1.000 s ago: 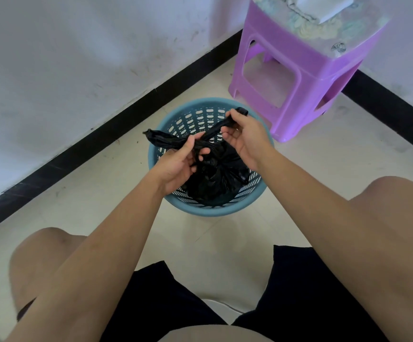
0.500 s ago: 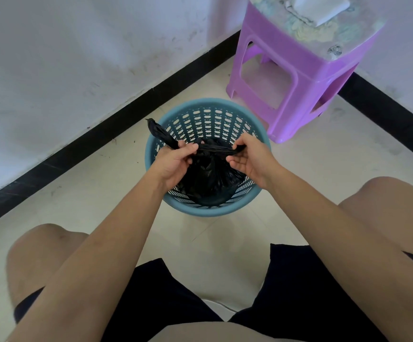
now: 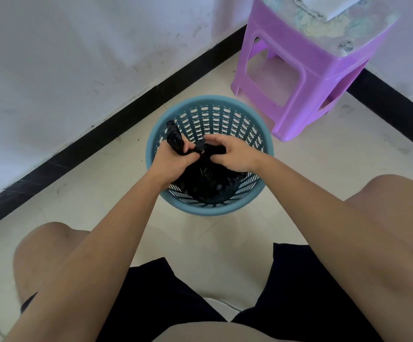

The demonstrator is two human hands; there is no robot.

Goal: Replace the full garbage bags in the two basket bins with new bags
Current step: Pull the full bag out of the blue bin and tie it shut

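Bag (image 3: 200, 178) in basket bin (image 3: 262, 134); stool (image 3: 306, 75) behind, to its right

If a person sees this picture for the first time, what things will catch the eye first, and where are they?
In the middle, both hands, the left hand and the right hand, grip the gathered top of a black garbage bag that sits inside a blue basket bin on the pale floor. Behind the bin, at upper right, a bright purple plastic stool stands in the corner of the white walls.
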